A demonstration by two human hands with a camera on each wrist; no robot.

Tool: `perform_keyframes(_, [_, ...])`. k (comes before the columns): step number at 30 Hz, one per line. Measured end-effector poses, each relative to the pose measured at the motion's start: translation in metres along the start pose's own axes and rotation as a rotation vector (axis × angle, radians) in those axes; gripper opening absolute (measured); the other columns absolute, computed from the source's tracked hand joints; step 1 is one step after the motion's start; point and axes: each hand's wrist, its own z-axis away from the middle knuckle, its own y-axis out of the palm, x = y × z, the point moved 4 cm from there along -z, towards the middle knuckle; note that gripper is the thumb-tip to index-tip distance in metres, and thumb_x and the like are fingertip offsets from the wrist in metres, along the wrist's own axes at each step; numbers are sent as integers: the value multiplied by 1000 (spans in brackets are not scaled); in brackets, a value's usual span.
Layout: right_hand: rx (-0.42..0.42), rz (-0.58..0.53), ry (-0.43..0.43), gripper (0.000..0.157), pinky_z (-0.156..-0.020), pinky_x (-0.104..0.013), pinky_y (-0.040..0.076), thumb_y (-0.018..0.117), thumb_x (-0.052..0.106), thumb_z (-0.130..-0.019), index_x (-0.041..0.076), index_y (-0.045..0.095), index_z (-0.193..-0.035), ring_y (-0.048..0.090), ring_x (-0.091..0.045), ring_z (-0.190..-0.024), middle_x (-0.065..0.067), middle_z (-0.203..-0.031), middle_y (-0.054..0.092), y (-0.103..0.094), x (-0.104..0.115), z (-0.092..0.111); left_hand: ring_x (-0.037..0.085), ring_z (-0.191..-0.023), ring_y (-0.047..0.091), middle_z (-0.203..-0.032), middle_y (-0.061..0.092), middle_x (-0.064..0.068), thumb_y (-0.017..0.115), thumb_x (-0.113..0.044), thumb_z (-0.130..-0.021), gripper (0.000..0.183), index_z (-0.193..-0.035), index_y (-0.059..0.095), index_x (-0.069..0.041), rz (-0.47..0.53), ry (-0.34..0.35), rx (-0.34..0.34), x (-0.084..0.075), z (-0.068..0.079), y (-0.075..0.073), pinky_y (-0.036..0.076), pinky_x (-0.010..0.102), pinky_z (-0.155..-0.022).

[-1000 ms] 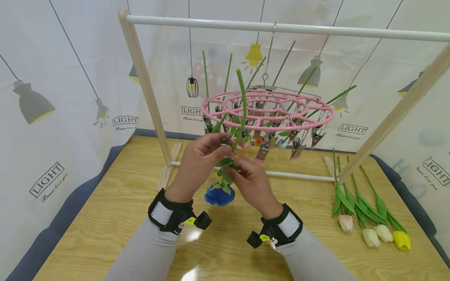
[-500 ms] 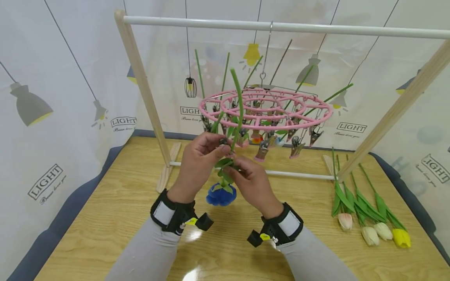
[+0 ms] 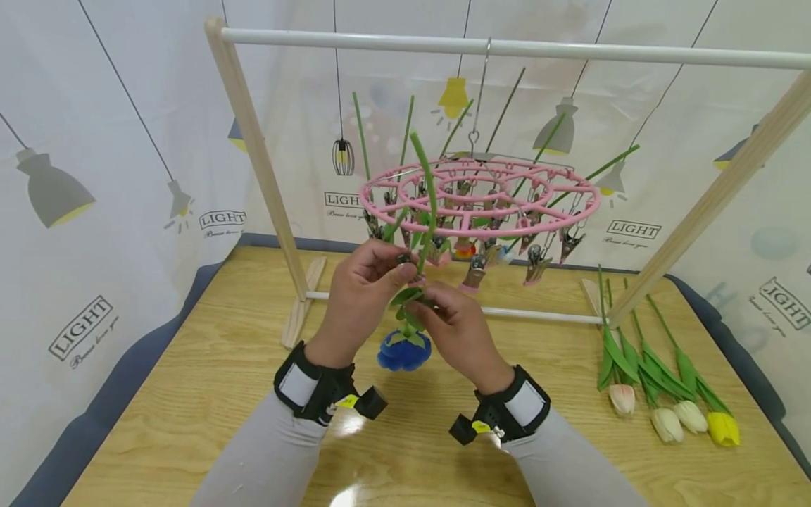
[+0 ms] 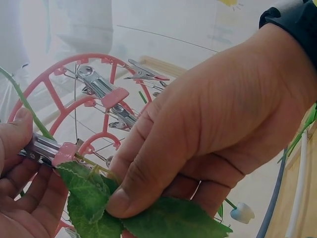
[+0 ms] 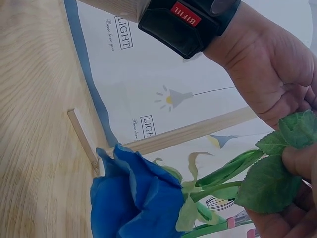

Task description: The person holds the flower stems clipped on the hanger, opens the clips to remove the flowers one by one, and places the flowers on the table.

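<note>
An artificial blue rose [image 3: 404,352] hangs head down between the hands, its green stem [image 3: 431,204] rising in front of the pink ring hanger [image 3: 467,231]. The left hand [image 3: 364,289] holds a metal clip with pink tips [image 4: 47,148] between thumb and fingers. The right hand [image 3: 459,324] pinches the rose among its leaves [image 4: 171,218], just below the clip. In the left wrist view the stem runs along the clip to the leaves. Whether the clip bites on it I cannot tell. The rose head [image 5: 133,198] looms large in the right wrist view.
The hanger hooks onto the white bar [image 3: 380,41] of a wooden-legged stand [image 3: 260,155]. Several stems stick up through it, and clips [image 3: 535,267] dangle around its rim. Several tulips [image 3: 667,426] lie on the wooden table [image 3: 209,394] at right.
The rose head has swung slightly right and the stem's upper end has tipped left and lowered a little. Both hands keep their holds, nearly in place.
</note>
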Motion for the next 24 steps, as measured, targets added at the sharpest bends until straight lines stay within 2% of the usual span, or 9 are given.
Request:
perform_keyframes(6, [7, 29, -1, 18, -57, -28, 48, 55, 17, -94, 16, 66, -108, 54, -12, -71, -4, -96, 64, 0, -22, 2, 31, -85, 61, -97, 63, 4, 61, -12, -89, 17, -101, 58, -1, -4, 63, 18, 0, 0, 0, 57, 33, -74])
perform_keyframes(10, [4, 61, -10, 19, -59, -29, 51, 55, 26, -94, 24, 66, -109, 57, -9, -74, 4, -99, 65, -1, -35, 4, 32, -84, 60, -97, 63, 3, 61, -13, -89, 16, -99, 57, 0, -1, 97, 22, 0, 1, 1, 57, 34, -72])
perform_keyframes(13, [-2, 96, -37, 20, -60, -30, 54, 56, 26, -94, 26, 65, -112, 59, -8, -78, 5, -103, 66, -3, -35, 5, 32, -82, 60, -95, 63, 1, 61, -14, -89, 17, -98, 57, 0, -22, 117, 18, -1, 0, 1, 56, 35, -70])
perform_keyframes(19, [-28, 159, -75, 18, -55, -28, 49, 57, 21, -93, 24, 66, -108, 55, -6, -69, 3, -97, 66, -9, -34, 6, 28, -81, 60, -94, 64, -2, 62, -15, -89, 16, -96, 59, 0, -72, 126, 7, -1, -1, 1, 52, 25, -66])
perform_keyframes(24, [-46, 200, -72, 18, -51, -28, 44, 57, 21, -93, 22, 67, -107, 50, -8, -62, 3, -93, 66, -15, -36, 6, 28, -83, 60, -96, 64, 2, 61, -14, -89, 17, -99, 58, 0, -63, 118, 15, -2, -1, 0, 53, 27, -69])
